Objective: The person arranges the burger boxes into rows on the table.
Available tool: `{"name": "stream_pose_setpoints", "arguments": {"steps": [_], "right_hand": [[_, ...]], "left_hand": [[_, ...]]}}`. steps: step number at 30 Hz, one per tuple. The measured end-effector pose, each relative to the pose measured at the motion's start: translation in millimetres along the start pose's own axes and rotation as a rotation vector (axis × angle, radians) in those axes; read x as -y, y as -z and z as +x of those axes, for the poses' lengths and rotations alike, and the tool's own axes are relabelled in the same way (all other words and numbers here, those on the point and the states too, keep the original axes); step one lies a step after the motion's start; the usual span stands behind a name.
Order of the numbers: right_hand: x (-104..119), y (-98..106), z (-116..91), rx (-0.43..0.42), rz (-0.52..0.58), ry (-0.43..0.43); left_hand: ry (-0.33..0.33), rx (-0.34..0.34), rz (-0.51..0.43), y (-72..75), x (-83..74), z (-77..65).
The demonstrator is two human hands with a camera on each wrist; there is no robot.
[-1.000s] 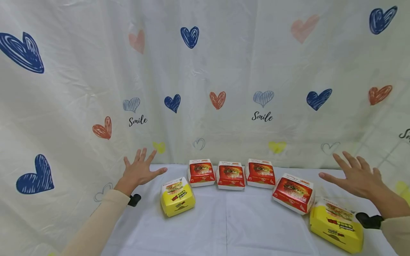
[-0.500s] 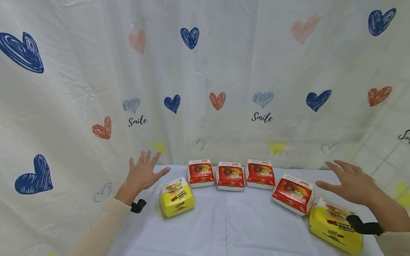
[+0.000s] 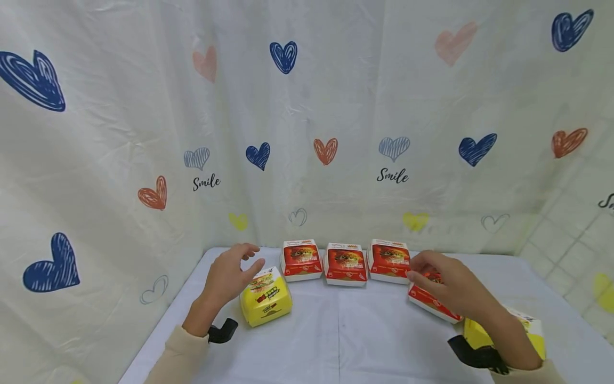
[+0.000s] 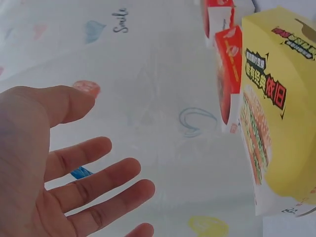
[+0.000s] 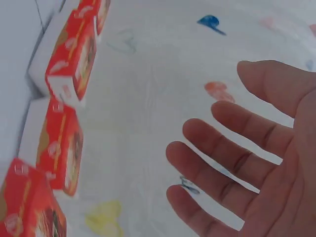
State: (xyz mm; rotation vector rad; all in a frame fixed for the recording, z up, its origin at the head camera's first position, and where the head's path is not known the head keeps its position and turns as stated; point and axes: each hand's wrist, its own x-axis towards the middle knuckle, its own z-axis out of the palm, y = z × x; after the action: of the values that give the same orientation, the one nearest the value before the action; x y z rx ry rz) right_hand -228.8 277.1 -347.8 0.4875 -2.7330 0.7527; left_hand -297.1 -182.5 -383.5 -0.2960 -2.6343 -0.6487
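Observation:
My left hand (image 3: 229,277) hovers by the back left corner of a yellow burger box (image 3: 266,300), holding nothing, fingers loosely bent. In the left wrist view its fingers (image 4: 98,190) are spread, apart from the yellow box (image 4: 284,113). My right hand (image 3: 446,280) is above the rightmost red burger box (image 3: 434,306) and partly hides it. Nothing is in its grasp; the right wrist view shows its fingers (image 5: 222,168) parted and slightly bent. Below the right forearm lies another yellow burger box (image 3: 532,330), partly covered by the arm.
Three more red burger boxes, a left one (image 3: 301,260), a middle one (image 3: 345,264) and a right one (image 3: 389,260), line the back of the white-covered table (image 3: 331,341). Behind them hangs a white curtain (image 3: 336,96) printed with hearts. Black straps with camera mounts circle both wrists.
Both hands have moved inward and their fingers have bent from a wide spread. The right hand has come left over the rightmost red box. The boxes stay in place.

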Motion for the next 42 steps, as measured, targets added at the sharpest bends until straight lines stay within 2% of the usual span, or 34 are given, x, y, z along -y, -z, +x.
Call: {"name": "stream_pose_setpoints", "arguments": {"steps": [5,10,18,25,30,36,42], "right_hand": [[21.7,-37.4,13.6,-0.026,0.092,0.111],[41.4,-69.5,24.9,0.046,0.178,0.107],[62.7,-118.0,37.4,0.141,0.355,0.103],[79.0,-157.0,52.3,0.183,0.47,0.008],[91.1,-184.0,60.2,0.21,0.545,-0.054],[101.6,-213.3,62.7,0.244,0.63,-0.089],[101.5,-230.2,60.5,0.307,0.69,-0.098]], "left_hand": [[-0.022,-0.069,-0.077,-3.0,0.3,-8.8],[-0.021,-0.117,-0.123,-7.6,8.1,-17.2],[0.064,-0.122,-0.164,-17.5,26.9,-25.6],[0.146,-0.067,-0.202,-29.4,40.0,-26.1],[0.193,-0.022,-0.148,-39.9,49.6,-27.7],[0.211,0.034,-0.111,-49.0,60.4,-26.6],[0.181,0.06,-0.119,-51.7,69.8,-25.3]]}}
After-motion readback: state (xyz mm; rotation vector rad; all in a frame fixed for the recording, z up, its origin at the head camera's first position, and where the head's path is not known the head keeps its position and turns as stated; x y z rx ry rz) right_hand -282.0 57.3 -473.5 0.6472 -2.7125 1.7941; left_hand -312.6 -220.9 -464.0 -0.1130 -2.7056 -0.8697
